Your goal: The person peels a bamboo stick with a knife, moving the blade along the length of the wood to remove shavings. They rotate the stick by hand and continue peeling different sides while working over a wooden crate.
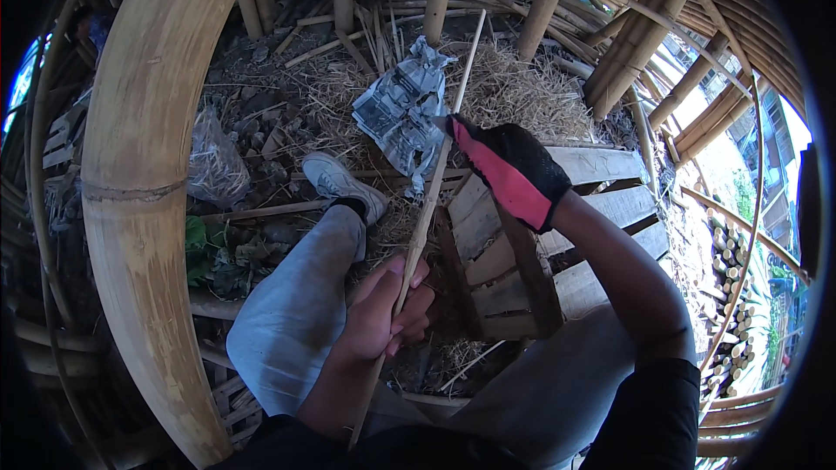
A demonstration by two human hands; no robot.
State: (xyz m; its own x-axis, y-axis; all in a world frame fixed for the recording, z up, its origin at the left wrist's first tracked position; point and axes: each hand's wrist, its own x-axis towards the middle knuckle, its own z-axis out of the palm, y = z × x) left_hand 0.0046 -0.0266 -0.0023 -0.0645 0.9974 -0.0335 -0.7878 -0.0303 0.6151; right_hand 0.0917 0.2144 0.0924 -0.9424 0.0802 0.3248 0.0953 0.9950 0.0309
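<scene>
A long, thin bamboo strip (422, 226) slants up from my lap, its far end pointing away from me. Bare fingers of my left hand (383, 313) wrap round its lower part. My right hand (514, 170), in a black and pinkish-red glove, is closed against the strip's upper part. A small greyish edge shows by the glove's fingertips, but whatever the glove grips is mostly hidden. Beyond the strip, a crumpled printed paper sheet (405, 100) lies on the ground among shavings.
A thick bamboo pole (135, 209) rises close on my left. Wooden slats (601, 209) sit under my right arm. Dry shavings (522, 91) cover the ground ahead, with a clear plastic bag (216, 157) at the left. Cut bamboo poles (731, 305) are stacked outside at the right.
</scene>
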